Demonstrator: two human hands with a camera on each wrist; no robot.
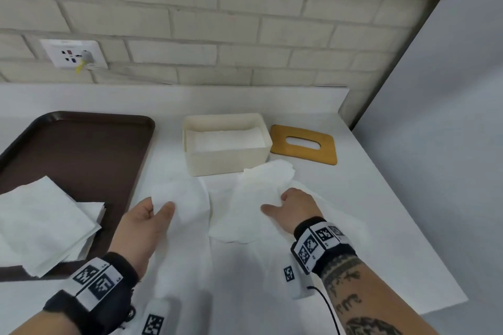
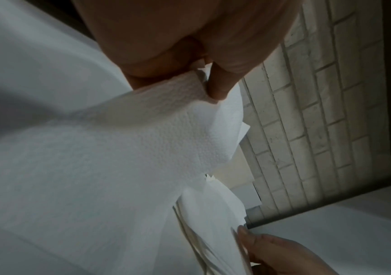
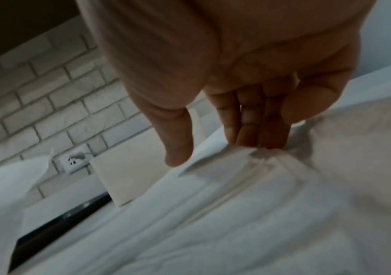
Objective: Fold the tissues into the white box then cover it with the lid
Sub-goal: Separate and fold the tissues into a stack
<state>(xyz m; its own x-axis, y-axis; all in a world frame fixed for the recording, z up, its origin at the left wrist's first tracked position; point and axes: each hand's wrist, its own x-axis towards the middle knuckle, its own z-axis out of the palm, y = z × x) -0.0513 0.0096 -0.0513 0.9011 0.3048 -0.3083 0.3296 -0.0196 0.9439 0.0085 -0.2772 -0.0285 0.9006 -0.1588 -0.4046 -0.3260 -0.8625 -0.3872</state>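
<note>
My left hand point(image 1: 144, 221) pinched one edge of the tissue point(image 1: 239, 207) at centre frame, while my right hand point(image 1: 295, 204) pressed its other side flat with straight fingers, to fold it. The white box point(image 1: 226, 160) waited just above, open, its lid point(image 1: 303, 144) set aside to the right.

We see a white bench point(image 1: 367, 212) running back to a wall of pale painted brick point(image 1: 245, 22). A white power socket point(image 1: 73, 53) sits low on that wall at left. A plain grey-white wall point(image 1: 449, 90) closes the right side.
</note>
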